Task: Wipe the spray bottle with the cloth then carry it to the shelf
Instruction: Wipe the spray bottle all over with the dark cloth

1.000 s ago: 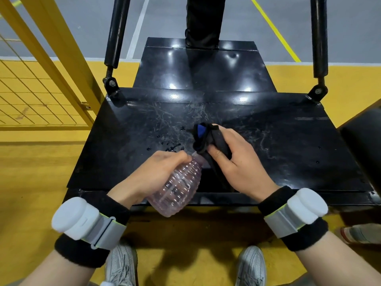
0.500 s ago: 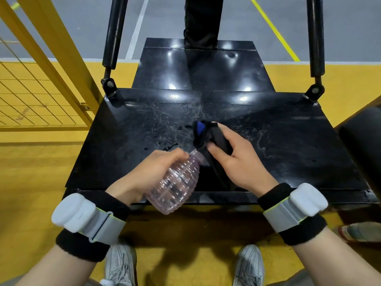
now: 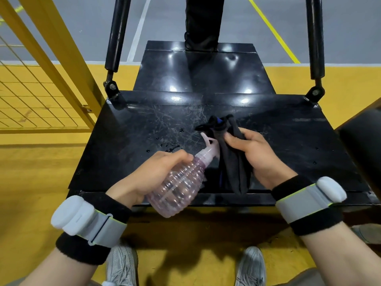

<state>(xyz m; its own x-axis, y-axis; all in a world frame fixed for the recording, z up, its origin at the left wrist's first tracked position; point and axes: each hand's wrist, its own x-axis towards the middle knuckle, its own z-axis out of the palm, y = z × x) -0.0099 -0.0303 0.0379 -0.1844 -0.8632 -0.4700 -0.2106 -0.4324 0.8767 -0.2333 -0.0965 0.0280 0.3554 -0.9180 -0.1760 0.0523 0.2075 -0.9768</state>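
Head view: the left hand grips a clear pinkish ribbed plastic spray bottle, tilted above the near edge of the scratched black metal platform. The right hand pinches a dark cloth bunched against what seems to be the bottle's nozzle; the contact itself is hidden.

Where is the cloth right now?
In the head view, the right hand grips the cloth, just right of the spray bottle in the left hand.
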